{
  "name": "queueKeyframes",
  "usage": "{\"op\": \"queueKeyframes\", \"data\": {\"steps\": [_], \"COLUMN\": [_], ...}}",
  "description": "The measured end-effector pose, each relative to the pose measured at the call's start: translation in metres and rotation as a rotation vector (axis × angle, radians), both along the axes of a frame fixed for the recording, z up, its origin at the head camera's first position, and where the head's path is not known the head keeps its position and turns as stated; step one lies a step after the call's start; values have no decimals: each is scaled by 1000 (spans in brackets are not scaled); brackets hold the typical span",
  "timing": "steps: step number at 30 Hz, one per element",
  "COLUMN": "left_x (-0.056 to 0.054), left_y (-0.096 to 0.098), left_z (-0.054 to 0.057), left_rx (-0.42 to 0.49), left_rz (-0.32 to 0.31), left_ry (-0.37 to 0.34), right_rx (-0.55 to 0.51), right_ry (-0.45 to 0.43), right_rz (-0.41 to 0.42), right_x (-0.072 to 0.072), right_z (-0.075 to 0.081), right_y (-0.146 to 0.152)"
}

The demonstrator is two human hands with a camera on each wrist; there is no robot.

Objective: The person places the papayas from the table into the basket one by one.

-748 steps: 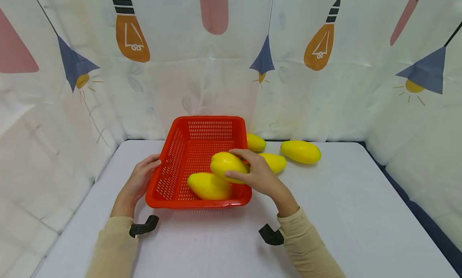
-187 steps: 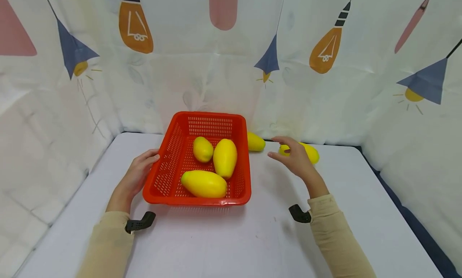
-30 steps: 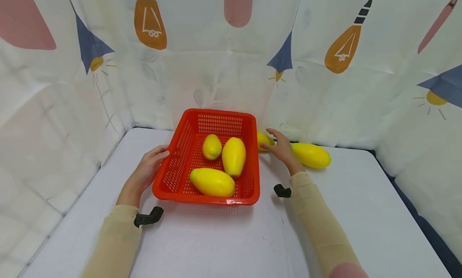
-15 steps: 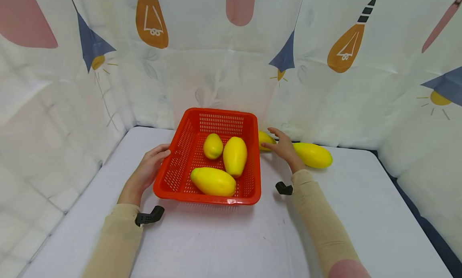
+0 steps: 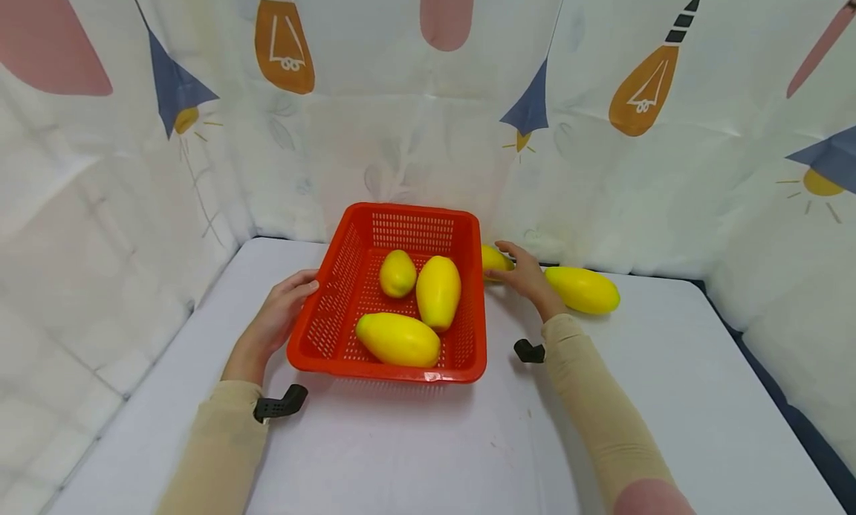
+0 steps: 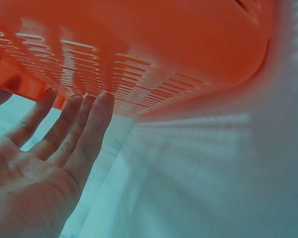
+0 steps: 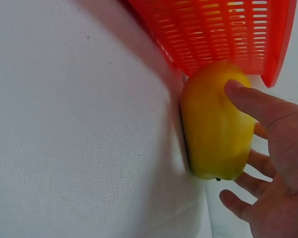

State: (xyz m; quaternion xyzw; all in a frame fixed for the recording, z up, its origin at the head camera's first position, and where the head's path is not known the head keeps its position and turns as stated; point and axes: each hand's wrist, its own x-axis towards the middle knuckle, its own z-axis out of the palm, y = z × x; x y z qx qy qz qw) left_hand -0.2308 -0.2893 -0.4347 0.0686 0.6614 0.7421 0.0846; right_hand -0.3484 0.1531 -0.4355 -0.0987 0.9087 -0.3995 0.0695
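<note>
In the head view my left hand (image 5: 276, 316) is at the left side of a red perforated plastic basket (image 5: 314, 361). The left wrist view shows its straight fingers (image 6: 92, 126) with their tips against the slotted wall. Beyond the basket's right side, my right hand (image 5: 528, 279) is round a yellow papaya (image 5: 495, 259). In the right wrist view the thumb lies over this papaya's near face, while the other fingers reach behind it, partly hidden. Inside the basket are three more yellow fruits: one lengthwise papaya (image 5: 399, 339), one upright papaya (image 5: 438, 293) and a smaller-looking one (image 5: 397, 273).
Another yellow papaya (image 5: 583, 290) lies on the white table (image 5: 428, 455), just right of my right wrist. A patterned white cloth wall (image 5: 428, 151) rises behind the table's back edge. The basket stands tilted, its front rim raised above the table.
Compared with several seconds ago, my right hand has moved left from the far-right papaya to the one beside the basket. Over the last second its thumb has closed in slightly; my left hand stays put.
</note>
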Motion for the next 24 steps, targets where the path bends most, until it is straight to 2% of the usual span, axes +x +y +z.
{"op": "queueKeyframes", "data": {"steps": [24], "left_x": [0], "left_y": [0], "left_z": [-1], "left_rx": [-39], "left_rz": [9], "left_ry": [-11], "right_rx": [41], "right_ry": [2], "right_rz": [-27], "right_x": [1], "right_z": [-1], "right_y": [-7]}}
